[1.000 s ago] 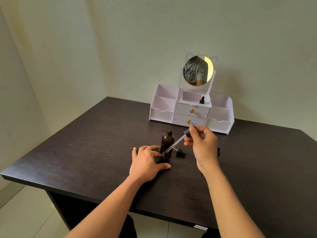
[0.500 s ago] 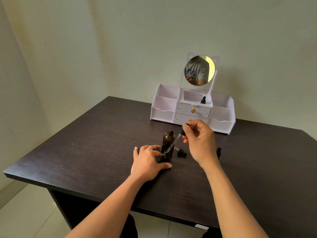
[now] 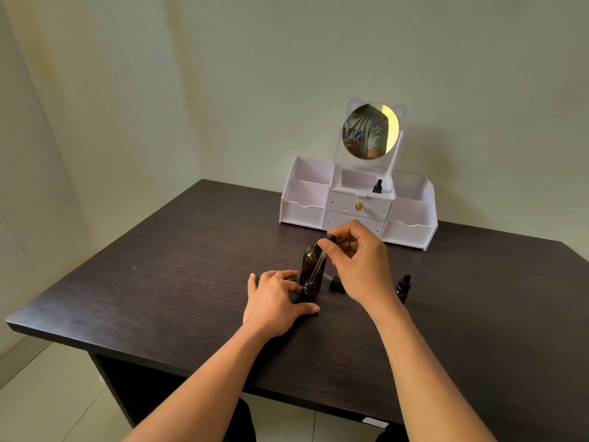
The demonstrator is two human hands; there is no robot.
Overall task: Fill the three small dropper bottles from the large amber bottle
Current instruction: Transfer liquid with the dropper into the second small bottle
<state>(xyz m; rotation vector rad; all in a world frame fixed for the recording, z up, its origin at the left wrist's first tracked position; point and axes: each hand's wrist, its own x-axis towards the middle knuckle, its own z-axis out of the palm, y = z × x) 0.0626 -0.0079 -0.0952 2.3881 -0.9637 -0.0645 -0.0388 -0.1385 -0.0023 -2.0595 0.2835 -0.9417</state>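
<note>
Left hand [image 3: 277, 298] is pinning the small dark open dropper bottle [image 3: 308, 290] between thumb and fingers so it's not tipping, right in front of the large amber glass bottle [image 3: 311, 264]. Right hand [image 3: 357, 263] is pinching the glass pipette's [image 3: 316, 268] bulb, feeding its tip into the neck.

This looks like a room in a home, set up as a small dressing or vanity corner. A dark wood-grain table [image 3: 191, 275] stands pushed into the corner of two plain, pale, slightly stained walls [image 3: 223, 74], over a floor of light tiles [image 3: 47, 393]. At the far side of the table sits a white cosmetic organiser [image 3: 357, 202] with open side compartments, two small drawers with a gold flower knob [image 3: 359, 205], and a round mirror [image 3: 370, 131] with cat ears on top. The furnishing is sparse and domestic, with no shop or laboratory fittings showing.
</note>
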